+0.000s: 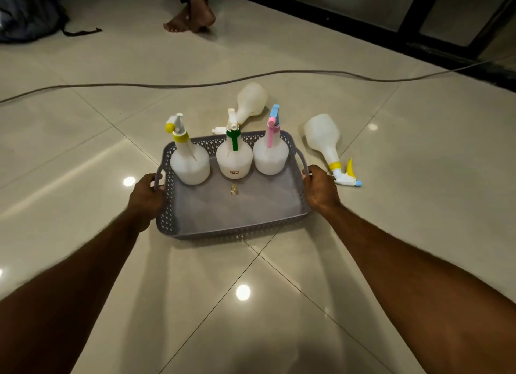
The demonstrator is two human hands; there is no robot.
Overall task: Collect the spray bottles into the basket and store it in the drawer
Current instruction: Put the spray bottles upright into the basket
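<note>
**Basket in both hands, two bottles still on the floor**

Nearest to me, both my forearms reach out over the tiled floor to the grey basket. My left hand curls round the left handle and my right hand curls round the right one, so the two hands sit well apart, each clamped on its own side. Whether the basket is lifted or resting on the tiles, I cannot tell.

Along the basket's far wall three bottles stand upright: the yellow-collared bottle on the left, the green-collared bottle in the middle and the pink-and-blue bottle on the right. The near half holds only a small scrap.

Two bottles lie outside it: a fallen bottle just beyond the far wall, and a yellow-trigger bottle on its side just right of my right hand. A cable crosses the floor further off.

To do this step well, I think I should keep the basket level and move it slowly, since the upright bottles look top-heavy, and set it beside the loose two before letting go. No drawer is in sight.
</note>
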